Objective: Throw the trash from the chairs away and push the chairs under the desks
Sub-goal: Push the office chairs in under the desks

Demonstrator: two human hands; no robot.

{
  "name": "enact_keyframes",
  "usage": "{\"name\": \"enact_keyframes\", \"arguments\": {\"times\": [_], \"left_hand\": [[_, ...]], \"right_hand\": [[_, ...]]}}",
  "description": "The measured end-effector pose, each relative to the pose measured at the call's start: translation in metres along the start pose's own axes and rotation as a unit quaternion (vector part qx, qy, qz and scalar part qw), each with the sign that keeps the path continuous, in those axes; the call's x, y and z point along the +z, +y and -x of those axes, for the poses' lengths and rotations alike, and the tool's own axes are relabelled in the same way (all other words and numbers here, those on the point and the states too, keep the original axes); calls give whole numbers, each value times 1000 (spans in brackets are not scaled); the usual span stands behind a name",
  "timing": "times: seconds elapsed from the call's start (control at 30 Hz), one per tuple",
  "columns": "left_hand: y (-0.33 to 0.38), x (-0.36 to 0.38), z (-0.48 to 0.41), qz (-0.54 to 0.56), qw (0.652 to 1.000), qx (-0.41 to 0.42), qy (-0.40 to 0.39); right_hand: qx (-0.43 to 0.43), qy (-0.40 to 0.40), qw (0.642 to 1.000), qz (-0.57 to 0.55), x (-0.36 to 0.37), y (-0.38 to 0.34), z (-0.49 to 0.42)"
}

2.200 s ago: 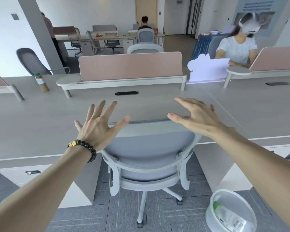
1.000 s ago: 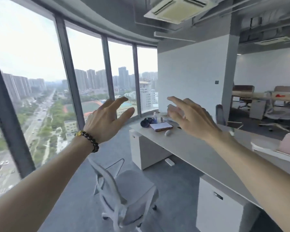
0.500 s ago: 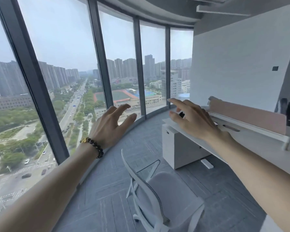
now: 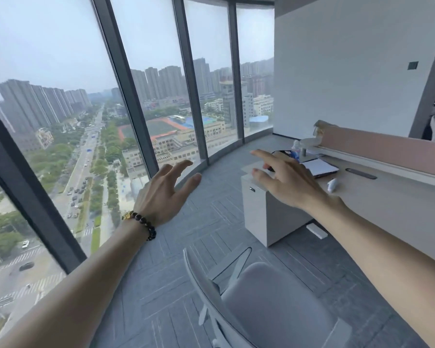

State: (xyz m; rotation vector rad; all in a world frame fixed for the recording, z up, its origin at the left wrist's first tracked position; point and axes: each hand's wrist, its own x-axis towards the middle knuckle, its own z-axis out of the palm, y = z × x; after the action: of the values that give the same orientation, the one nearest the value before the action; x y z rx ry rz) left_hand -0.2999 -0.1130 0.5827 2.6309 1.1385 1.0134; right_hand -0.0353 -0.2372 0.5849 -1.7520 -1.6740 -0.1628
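Left hand [image 4: 165, 197]: fingers loosely spread, holding nothing.
Right hand [image 4: 289, 183]: fingers extended, holding nothing.
Light grey swivel chair [image 4: 269, 312]: on the carpet, apart from the long pale desk [image 4: 392, 197].

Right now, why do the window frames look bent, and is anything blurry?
Head view: the wide lens bends the window frames; soft hazy daylight, no hard shadows; the right hand and things on the desk look slightly smeared; the left hand is sharper.
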Motion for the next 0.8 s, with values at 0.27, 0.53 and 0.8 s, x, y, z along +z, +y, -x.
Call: {"name": "enact_keyframes", "arguments": {"times": [0.27,0.53,0.8], "left_hand": [[-84,62,-72,71,993,80,-54],[-149,125,-87,126,959,159,-198],[-171,167,-62,161,926,206,-271]], "right_hand": [[130,26,989,72,59,3,-21],[314,55,944,86,128,-35,23],[405,65,904,119,170,-68,71]]}}
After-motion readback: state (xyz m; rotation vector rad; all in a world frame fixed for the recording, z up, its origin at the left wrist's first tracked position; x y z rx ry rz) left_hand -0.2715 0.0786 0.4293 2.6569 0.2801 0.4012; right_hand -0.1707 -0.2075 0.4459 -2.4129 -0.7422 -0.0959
